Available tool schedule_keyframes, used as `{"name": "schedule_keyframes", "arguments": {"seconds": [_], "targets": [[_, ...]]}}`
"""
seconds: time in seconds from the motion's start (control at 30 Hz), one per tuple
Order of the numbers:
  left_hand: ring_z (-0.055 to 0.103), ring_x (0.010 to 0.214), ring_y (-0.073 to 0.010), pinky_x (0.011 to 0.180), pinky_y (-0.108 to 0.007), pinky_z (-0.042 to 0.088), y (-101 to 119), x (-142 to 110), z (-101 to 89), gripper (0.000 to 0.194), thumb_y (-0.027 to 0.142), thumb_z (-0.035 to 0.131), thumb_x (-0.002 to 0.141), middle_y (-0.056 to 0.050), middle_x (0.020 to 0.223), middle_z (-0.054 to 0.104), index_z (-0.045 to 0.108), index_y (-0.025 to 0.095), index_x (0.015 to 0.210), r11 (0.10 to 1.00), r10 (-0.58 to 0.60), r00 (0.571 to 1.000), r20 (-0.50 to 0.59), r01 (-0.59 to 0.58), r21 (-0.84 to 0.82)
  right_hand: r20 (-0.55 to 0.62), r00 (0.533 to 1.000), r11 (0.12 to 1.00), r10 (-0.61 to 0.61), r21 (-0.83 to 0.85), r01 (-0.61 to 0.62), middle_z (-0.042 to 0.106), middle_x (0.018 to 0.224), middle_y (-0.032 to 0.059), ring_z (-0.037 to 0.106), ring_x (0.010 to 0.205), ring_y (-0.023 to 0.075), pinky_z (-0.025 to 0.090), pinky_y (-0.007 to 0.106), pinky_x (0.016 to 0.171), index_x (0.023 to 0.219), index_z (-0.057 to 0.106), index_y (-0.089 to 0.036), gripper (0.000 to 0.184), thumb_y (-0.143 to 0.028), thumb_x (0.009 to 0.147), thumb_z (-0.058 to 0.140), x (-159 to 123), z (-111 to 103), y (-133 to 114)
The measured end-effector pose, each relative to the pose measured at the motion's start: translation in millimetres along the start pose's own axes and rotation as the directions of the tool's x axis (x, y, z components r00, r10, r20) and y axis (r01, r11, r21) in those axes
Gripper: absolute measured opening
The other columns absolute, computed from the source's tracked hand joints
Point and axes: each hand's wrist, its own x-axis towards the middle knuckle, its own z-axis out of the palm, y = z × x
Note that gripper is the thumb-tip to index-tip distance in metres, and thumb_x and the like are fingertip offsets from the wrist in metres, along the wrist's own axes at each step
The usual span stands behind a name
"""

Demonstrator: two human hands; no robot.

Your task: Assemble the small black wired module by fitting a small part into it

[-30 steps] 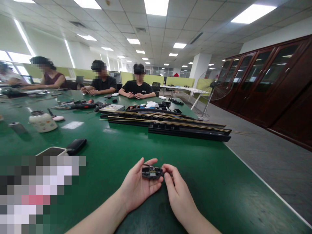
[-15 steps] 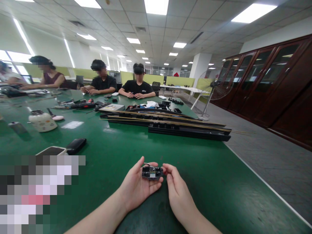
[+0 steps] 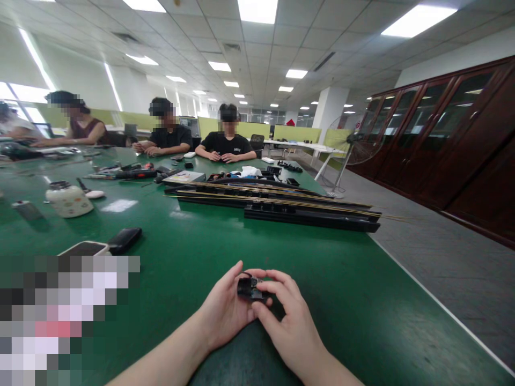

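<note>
A small black plastic housing (image 3: 246, 288) with exposed inner parts lies in my left hand (image 3: 223, 308), its fingers curled under and behind it. A thin dark piece, like a short wire, shows at the housing's upper edge. My right hand (image 3: 287, 308) reaches over the housing's right end, with the thumb low in front and the fingertips on top. Those fingers cover part of the inside, and whether they pinch a separate small piece cannot be made out. Both hands are just above the green table (image 3: 193, 252).
Long black rails (image 3: 309, 217) with thin brass-coloured rods lie across the table ahead. To the left are a white jar (image 3: 69, 199), a metal cylinder (image 3: 27, 210), a black case (image 3: 125, 240) and a phone-like device (image 3: 86, 249). Several co-workers (image 3: 227, 142) sit at the far side.
My right hand has moved left, from beside the housing to over its right end, its fingers now on it. The housing has turned slightly in my left hand.
</note>
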Motion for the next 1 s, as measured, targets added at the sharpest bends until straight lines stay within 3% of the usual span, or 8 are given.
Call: {"name": "schedule_keyframes", "arguments": {"seconds": [0.47, 0.73, 1.0], "targets": [[0.059, 0.068, -0.0160, 0.069, -0.028, 0.040, -0.1, -1.2, 0.0, 0.031, 0.039, 0.042, 0.079, -0.006, 0.078, 0.063, 0.060, 0.013, 0.085, 1.000, 0.003, 1.000, -0.025, -0.003, -0.004, 0.013, 1.000, 1.000, 0.006, -0.003, -0.006, 0.052, 0.109, 0.0065, 0.046, 0.107, 0.0219, 0.039, 0.041, 0.092, 0.092, 0.058, -0.024, 0.020, -0.016, 0.074, 0.056, 1.1, -1.3, 0.0], [0.057, 0.071, -0.0141, 0.070, -0.028, 0.042, 0.3, -1.4, -1.2, 0.030, 0.038, 0.044, 0.079, -0.006, 0.078, 0.062, 0.060, 0.013, 0.083, 1.000, 0.002, 0.997, -0.081, -0.004, -0.023, -0.113, 0.992, 0.998, -0.048, 0.038, 0.052, 0.055, 0.105, 0.0051, 0.049, 0.102, 0.0201, 0.041, 0.039, 0.089, 0.093, 0.054, -0.025, 0.016, -0.022, 0.078, 0.053, -0.6, -2.0, 2.0], [0.059, 0.072, -0.0165, 0.066, -0.027, 0.043, 0.3, -1.4, -0.7, 0.032, 0.040, 0.044, 0.078, -0.010, 0.084, 0.063, 0.059, 0.013, 0.087, 0.999, -0.005, 0.995, -0.095, 0.008, 0.032, -0.216, 0.976, 0.997, -0.022, 0.073, 0.038, 0.055, 0.100, 0.0039, 0.050, 0.100, 0.0181, 0.041, 0.035, 0.088, 0.095, 0.050, -0.024, 0.016, -0.023, 0.080, 0.051, -1.9, -1.6, 5.4]]}}
